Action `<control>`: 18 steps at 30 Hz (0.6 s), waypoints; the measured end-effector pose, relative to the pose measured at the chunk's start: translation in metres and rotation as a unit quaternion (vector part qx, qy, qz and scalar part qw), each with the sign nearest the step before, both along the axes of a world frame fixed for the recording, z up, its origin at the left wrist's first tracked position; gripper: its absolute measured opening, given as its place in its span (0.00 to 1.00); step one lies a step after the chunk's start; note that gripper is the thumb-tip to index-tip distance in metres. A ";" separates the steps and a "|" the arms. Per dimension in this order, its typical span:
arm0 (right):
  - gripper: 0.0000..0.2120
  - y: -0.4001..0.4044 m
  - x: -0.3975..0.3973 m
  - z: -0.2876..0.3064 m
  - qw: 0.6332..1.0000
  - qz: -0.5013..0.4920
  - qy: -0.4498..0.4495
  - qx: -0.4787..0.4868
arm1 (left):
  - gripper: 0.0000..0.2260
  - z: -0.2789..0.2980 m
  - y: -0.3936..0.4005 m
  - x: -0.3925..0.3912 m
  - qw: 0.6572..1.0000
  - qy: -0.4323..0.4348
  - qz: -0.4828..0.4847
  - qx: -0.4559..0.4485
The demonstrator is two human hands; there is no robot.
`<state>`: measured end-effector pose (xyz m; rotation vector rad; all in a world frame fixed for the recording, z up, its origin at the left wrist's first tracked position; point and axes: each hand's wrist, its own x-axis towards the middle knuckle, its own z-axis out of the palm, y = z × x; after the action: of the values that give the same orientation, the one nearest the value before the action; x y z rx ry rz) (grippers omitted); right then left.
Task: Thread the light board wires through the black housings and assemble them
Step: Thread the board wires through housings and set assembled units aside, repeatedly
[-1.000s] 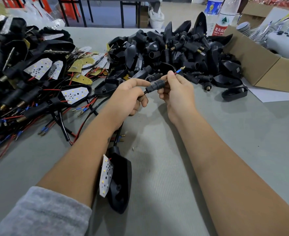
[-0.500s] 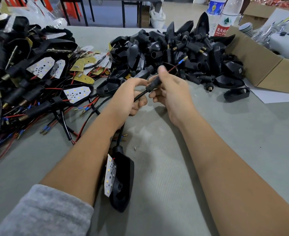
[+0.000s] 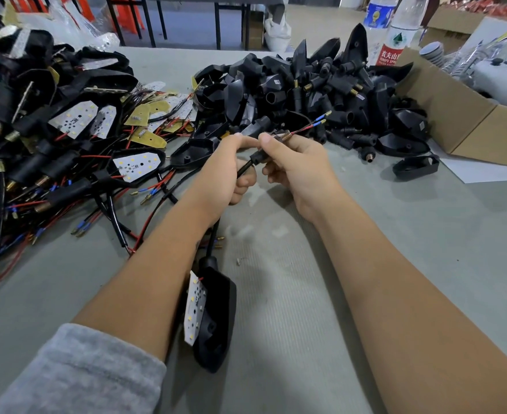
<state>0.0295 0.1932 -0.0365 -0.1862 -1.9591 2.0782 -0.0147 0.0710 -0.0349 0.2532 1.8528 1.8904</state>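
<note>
Black sleeve (image 3: pixel 256 156) on the wires (image 3: pixel 312 122) is pinched by the right hand (image 3: pixel 300 168), thumb on top; the left hand (image 3: pixel 228 171) pinches the cable just behind, both raised over the table (image 3: pixel 395 234). The housing (image 3: pixel 216 318) hangs below. A bottle (image 3: pixel 395 40) label looks Chinese, unclear.

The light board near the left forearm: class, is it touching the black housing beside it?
Touching. The head view shows the light board leaning edge-on against the black housing, with no gap between them along its length.
</note>
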 end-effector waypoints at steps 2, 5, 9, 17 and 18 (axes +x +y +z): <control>0.10 -0.001 0.001 -0.001 0.999 -0.002 -0.001 0.054 | 0.12 -0.002 0.000 0.002 1.000 0.011 0.006 -0.003; 0.17 -0.006 0.001 0.000 0.994 0.009 -0.015 0.107 | 0.15 -0.005 -0.002 0.003 0.999 0.050 0.006 -0.005; 0.21 -0.009 -0.003 0.001 0.999 -0.025 -0.031 0.017 | 0.12 -0.004 -0.003 0.005 0.991 0.127 0.000 -0.048; 0.10 0.010 -0.004 0.004 0.992 -0.009 -0.028 -0.123 | 0.16 0.000 -0.002 0.009 0.992 0.120 -0.014 -0.047; 0.10 0.010 -0.003 0.004 0.991 0.009 -0.033 -0.128 | 0.16 0.001 -0.002 0.009 0.992 0.118 -0.017 -0.046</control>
<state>0.0260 0.2033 -0.0324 -0.2942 -1.7291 2.3597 -0.0056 0.0693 -0.0342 0.4912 2.0699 1.8109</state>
